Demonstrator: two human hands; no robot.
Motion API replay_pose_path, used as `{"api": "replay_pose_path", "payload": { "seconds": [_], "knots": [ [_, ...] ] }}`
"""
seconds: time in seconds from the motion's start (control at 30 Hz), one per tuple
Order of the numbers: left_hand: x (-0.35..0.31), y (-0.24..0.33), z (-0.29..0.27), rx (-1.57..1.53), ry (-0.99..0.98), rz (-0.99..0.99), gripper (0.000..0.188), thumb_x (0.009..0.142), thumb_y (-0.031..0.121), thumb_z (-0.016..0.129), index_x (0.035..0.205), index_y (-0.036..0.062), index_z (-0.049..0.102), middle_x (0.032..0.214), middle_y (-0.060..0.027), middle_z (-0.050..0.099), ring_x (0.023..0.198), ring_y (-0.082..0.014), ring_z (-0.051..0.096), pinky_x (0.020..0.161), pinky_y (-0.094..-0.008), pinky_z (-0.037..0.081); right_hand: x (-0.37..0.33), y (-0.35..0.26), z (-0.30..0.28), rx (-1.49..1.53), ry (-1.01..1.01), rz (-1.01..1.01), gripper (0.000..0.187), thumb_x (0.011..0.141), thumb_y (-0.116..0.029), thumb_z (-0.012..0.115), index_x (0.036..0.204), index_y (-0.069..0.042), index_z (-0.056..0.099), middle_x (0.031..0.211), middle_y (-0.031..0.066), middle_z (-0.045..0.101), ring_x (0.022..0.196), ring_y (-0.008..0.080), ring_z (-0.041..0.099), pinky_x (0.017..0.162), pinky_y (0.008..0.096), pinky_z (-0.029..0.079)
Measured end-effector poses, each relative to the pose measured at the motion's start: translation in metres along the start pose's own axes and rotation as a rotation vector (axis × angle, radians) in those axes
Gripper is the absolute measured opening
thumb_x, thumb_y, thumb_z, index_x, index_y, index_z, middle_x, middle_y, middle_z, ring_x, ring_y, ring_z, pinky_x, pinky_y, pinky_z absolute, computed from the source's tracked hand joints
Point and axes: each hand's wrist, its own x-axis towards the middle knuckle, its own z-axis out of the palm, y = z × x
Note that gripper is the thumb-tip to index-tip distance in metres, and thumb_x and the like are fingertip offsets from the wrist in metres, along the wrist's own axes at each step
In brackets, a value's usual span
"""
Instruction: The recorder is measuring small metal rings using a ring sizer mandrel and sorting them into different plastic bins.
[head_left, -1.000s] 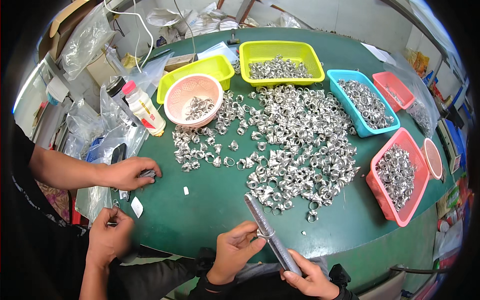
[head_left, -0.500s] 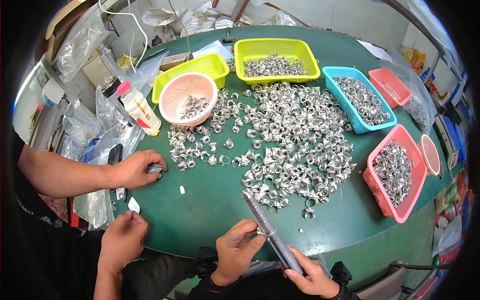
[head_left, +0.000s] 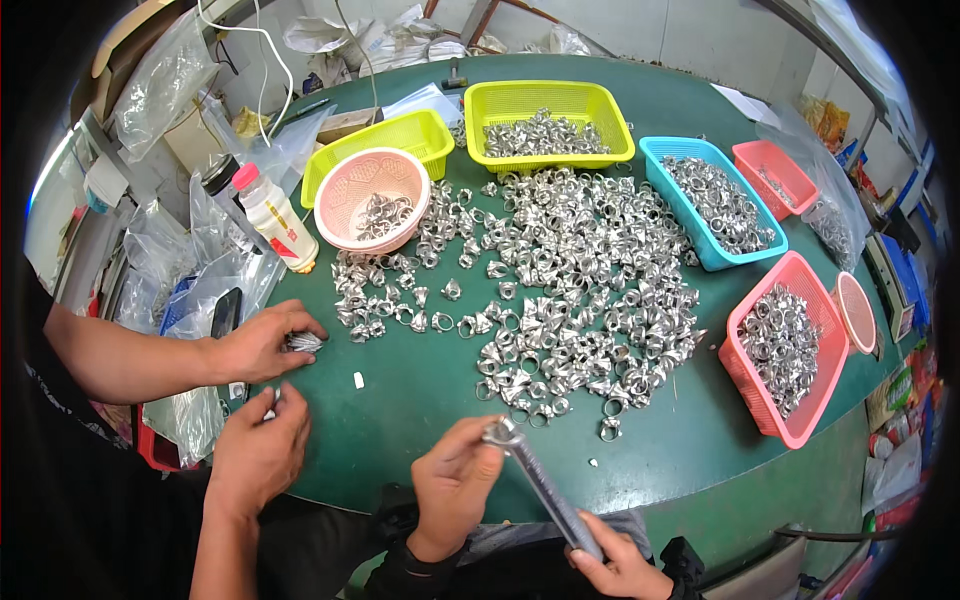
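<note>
My right hand grips the thick end of a grey ring mandrel, which slants up to the left over the table's near edge. At its upper tip, my left hand pinches a silvery metal ring between thumb and fingers. Slight blur hides whether the ring is still around the tip or just off it. Beyond my hands lies a wide heap of similar rings, some single ones at its near edge.
A co-worker's hands rest at the left, one over small pale pieces. Yellow baskets, a pink round basket, a blue basket and pink baskets ring the heap. Two bottles stand at the left.
The ring has moved from partway along the mandrel up to its tip, with my left hand. The mandrel's tip has dropped lower. The co-worker's nearer hand has lifted a white piece from the edge.
</note>
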Motion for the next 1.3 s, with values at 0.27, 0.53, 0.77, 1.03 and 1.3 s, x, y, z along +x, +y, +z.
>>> {"api": "replay_pose_path", "payload": {
  "seconds": [0.27,0.53,0.77,1.03,1.3],
  "knots": [
    [-0.001,-0.005,0.002,-0.086,-0.138,-0.131,0.029,0.074,0.010,0.054,0.095,-0.0096,0.048,0.090,-0.0133,0.052,0.082,-0.0175,0.050,0.075,-0.0292,0.040,0.011,0.003,-0.010,0.016,-0.069,0.016,0.042,0.078,-0.009,0.046,0.114,0.006,0.029,0.066,0.0037,0.048,0.057,0.0078,0.045,0.053,0.0193,0.038],
    [-0.006,-0.012,0.007,-0.144,-0.274,-0.214,0.025,0.074,0.000,0.052,0.095,-0.0117,0.046,0.094,-0.0134,0.049,0.086,-0.0165,0.049,0.077,-0.0277,0.039,0.015,0.005,-0.009,0.168,-0.050,0.115,0.044,0.078,-0.009,0.047,0.116,0.004,0.029,0.089,0.0088,0.049,0.072,0.0099,0.047,0.066,0.0212,0.038],
    [-0.005,-0.018,0.007,-0.251,-0.237,-0.273,0.025,0.073,-0.002,0.053,0.095,-0.0094,0.046,0.093,-0.0110,0.049,0.086,-0.0143,0.047,0.075,-0.0251,0.040,0.016,0.007,-0.007,0.293,-0.040,0.196,0.045,0.078,-0.010,0.047,0.117,0.003,0.028,0.082,0.0061,0.049,0.070,0.0080,0.045,0.064,0.0205,0.038],
    [0.043,0.023,-0.019,0.138,0.325,0.140,0.014,0.074,0.009,0.052,0.082,-0.0026,0.051,0.069,-0.0045,0.052,0.057,-0.0103,0.048,0.054,-0.0213,0.041,-0.027,0.017,-0.030,0.187,-0.139,0.176,0.044,0.077,-0.014,0.048,0.116,-0.001,0.032,0.093,0.0091,0.048,0.076,0.0110,0.047,0.071,0.0238,0.038],
    [0.098,0.012,0.119,0.702,-0.479,0.089,0.025,0.066,0.019,0.064,0.072,-0.0032,0.053,0.059,-0.0019,0.050,0.054,-0.0063,0.044,0.052,-0.0197,0.038,-0.058,0.022,-0.058,0.440,0.393,0.353,0.044,0.080,-0.017,0.045,0.120,-0.004,0.029,0.061,-0.0016,0.044,0.042,0.0029,0.034,0.038,0.0151,0.028]
  ]
}}
